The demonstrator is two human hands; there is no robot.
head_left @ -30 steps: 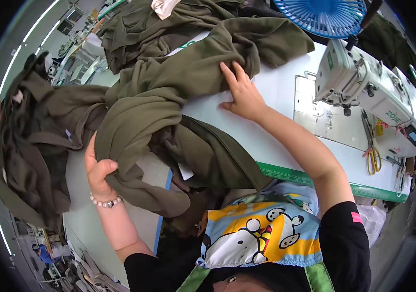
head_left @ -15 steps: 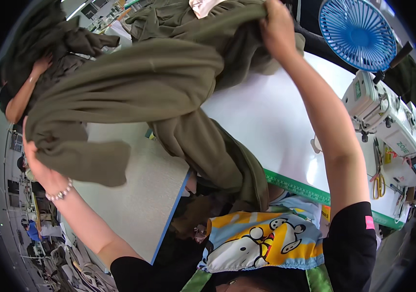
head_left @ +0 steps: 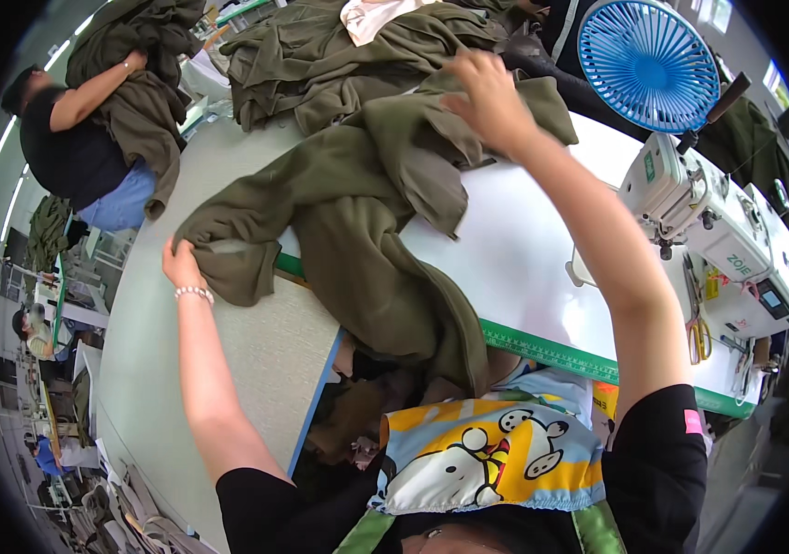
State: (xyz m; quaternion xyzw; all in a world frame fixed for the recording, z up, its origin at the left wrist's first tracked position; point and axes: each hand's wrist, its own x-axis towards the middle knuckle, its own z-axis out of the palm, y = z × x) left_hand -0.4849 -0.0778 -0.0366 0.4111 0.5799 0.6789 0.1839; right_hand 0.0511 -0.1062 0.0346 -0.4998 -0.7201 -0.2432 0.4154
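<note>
Green cloth (head_left: 353,263) sprawls across the table (head_left: 523,245) left of the sewing machine (head_left: 738,242) — left hand (head_left: 182,265) closed on its end farthest from the machine, right hand (head_left: 494,103) half-curled at its nearer side — gripping or not, I can't tell!

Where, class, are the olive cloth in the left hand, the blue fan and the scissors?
Olive cloth (head_left: 348,235): head view, on its middle folds.
Blue fan (head_left: 649,68): head view, on its grille's centre.
Scissors (head_left: 699,327): head view, on the yellow handles.
</note>
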